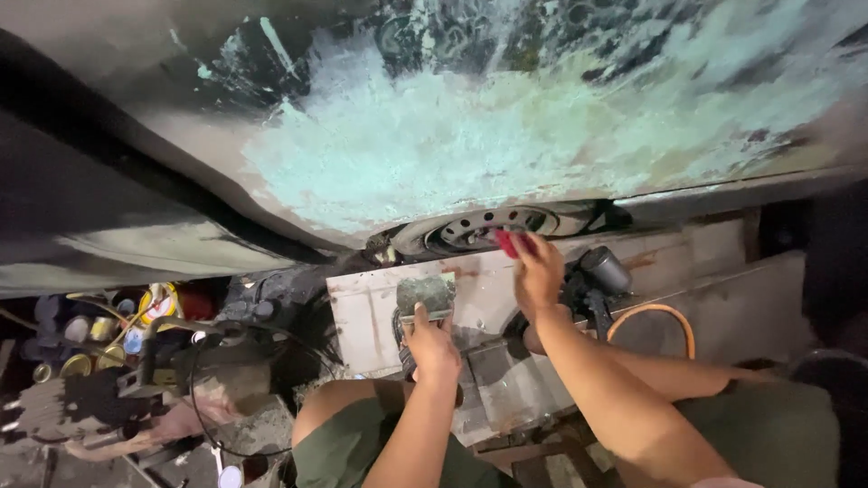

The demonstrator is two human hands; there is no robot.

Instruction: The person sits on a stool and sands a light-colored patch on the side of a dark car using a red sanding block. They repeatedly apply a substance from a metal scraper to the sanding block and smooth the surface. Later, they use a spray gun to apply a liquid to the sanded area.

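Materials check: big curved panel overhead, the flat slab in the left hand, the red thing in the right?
Curved panel: likely sheet metal, matte; pale green filler or primer patches over dark, worn paint. Flat slab in the left hand: stiff board or plate, caked grey-green; base material unclear. Red thing in the right hand: probably plastic, smooth, mostly hidden by fingers.

Dim, soft, wide-angle edge distortion

A dirty workshop floor fills the lower part of the frame. At the lower left, a cluster of paint tins stands on it, beside a black cable looping across the ground. In the middle, a pale, stained board lies there, and an orange hose curves at the centre right.
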